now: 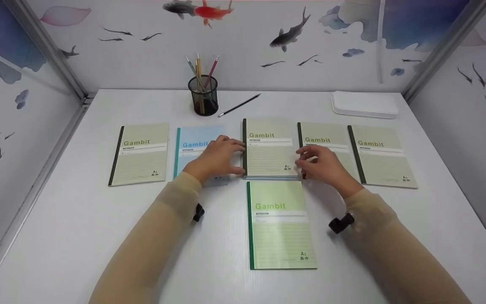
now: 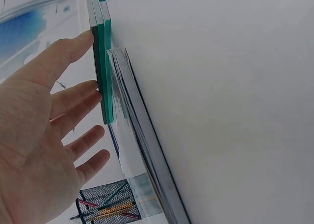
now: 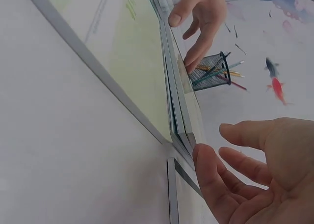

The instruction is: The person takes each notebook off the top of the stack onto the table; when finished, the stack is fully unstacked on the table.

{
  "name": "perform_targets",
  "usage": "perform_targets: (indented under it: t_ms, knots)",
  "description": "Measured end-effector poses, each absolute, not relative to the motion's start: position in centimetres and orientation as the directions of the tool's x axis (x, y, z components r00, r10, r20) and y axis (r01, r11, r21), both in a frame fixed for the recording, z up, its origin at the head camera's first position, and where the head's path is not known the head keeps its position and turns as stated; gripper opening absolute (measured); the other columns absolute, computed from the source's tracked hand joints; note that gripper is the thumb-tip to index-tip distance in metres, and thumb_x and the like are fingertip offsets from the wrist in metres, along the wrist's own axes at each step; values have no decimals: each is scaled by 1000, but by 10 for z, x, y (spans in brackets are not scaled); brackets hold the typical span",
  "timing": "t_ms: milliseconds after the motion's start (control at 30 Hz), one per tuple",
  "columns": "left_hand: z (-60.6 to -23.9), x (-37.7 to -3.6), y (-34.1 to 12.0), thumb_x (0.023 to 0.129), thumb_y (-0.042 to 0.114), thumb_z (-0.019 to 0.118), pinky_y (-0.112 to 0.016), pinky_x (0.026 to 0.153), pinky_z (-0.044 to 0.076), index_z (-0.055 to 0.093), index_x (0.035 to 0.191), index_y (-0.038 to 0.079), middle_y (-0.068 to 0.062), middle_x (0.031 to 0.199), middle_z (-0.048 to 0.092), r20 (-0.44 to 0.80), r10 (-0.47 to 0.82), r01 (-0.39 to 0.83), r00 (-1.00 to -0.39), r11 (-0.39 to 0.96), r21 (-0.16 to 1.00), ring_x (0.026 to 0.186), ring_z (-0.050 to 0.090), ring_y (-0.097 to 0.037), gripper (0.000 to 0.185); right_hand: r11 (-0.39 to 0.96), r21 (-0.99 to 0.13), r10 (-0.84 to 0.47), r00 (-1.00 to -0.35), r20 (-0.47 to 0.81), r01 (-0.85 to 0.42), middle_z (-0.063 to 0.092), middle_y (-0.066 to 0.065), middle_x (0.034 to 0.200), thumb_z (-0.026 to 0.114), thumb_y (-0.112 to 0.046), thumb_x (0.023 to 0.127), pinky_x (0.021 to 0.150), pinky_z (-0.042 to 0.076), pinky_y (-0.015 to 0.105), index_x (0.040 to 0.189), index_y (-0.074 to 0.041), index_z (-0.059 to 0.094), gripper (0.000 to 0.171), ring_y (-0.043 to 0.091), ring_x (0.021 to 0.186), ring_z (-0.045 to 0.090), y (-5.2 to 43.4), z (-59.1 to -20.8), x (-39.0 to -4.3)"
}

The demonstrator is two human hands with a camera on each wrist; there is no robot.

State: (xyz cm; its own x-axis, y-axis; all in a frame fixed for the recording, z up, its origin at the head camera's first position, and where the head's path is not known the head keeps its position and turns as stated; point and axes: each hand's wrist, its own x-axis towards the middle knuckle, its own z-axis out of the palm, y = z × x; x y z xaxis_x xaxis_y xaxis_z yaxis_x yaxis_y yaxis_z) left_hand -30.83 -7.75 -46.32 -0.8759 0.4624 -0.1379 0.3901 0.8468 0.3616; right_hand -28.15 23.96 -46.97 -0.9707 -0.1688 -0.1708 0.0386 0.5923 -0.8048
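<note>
Notebook (image 1: 280, 223) with a bright green cover and green spine lies flat on the white worktop (image 1: 78, 228), nearest the person, printed "Gambit". Both sleeved forearms pass on either side of it; neither touches it.

Beyond it, just past its top edge, sits a stack of notebooks (image 1: 269, 147) in the middle of a row. The top cover of the stack is pale green with a dark spine. The left hand (image 1: 217, 158) rests against the left, spine side of the stack, fingers straight and spread; the left wrist view shows the fingertips (image 2: 86, 37) touching the stacked green spines. The right hand (image 1: 323, 164) stands at the right edge of the stack with fingers extended and relaxed, gripping nothing; in the right wrist view its fingers (image 3: 211, 175) are close beside the page edges, and contact cannot be confirmed. The hands are apart, one on each side of the stack.

Row items, left to right:
- a pale green notebook (image 1: 139, 154), well apart from the left hand;
- a blue notebook (image 1: 192, 141), partly covered by the left hand;
- the stack;
- a second pale green notebook (image 1: 327, 137), partly under the right hand;
- a third pale green notebook (image 1: 381, 155), overlapping the second at its spine.

Farther back stand a black mesh pen holder (image 1: 203, 96) containing pencils, a loose pencil (image 1: 239, 105) lying just right of it, and a white tray (image 1: 364, 104) near the rear right corner. Panels (image 1: 243, 46) printed with fish enclose the worktop.
</note>
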Motion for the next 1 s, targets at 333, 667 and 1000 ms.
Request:
perform_targets:
  t_ms: [333,667,1000]
  knots:
    - [-463,-307,-76,87,46,82,-45,126,26,58,148,21,8,158,48,-144,439,359,-887,851,384,150,32,-23,70,586,-808,-129,-976,-174,66,65,16,122,67,-19,100,76,62,31,140,-4,59,43,25,94,70,230,-472,-313]
    - [-466,-308,-76,87,48,81,-47,124,29,60,146,20,6,157,50,-128,461,391,-878,845,365,149,34,-24,69,596,-790,-73,-970,-232,144,65,15,121,70,-22,99,75,62,30,139,-4,59,46,23,86,73,227,-477,-328]
    - [-464,-309,-76,88,47,80,-46,125,28,59,147,20,6,158,49,-136,459,389,-878,850,355,149,34,-24,68,619,-764,-48,-962,-269,183,69,17,117,78,-19,92,73,61,29,138,2,58,54,21,83,72,219,-472,-337]
